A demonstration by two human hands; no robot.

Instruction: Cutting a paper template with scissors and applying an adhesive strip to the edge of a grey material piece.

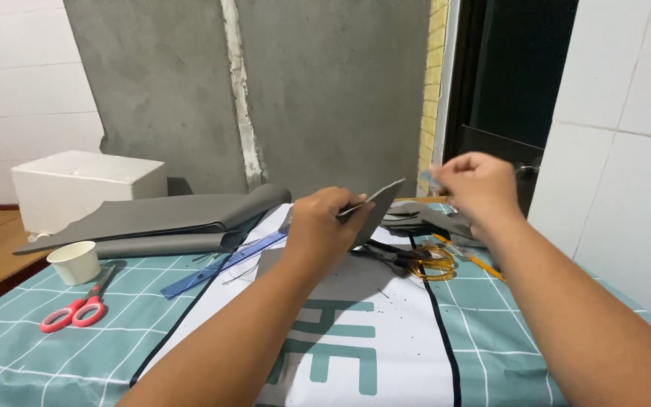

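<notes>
My left hand (324, 230) grips a small dark grey cut piece of sheet material (377, 211) and holds it upright above the table. My right hand (475, 185) hovers to the right of it, fingers pinched on a small blue object (429, 178) that is blurred. Below the piece lies a flat grey sheet (333, 279) on a white and teal tablecloth (416, 339). Black scissors with orange-gold handles (423, 261) lie just beneath my hands.
Red-handled scissors (77, 307) and a white paper cup (74, 261) sit at the left. A blue ruler (224, 265) lies diagonally. Folded grey sheets (167, 222) and a white foam box (84, 185) stand behind. Grey scraps (427, 220) and a yellow pencil (470, 258) lie at right.
</notes>
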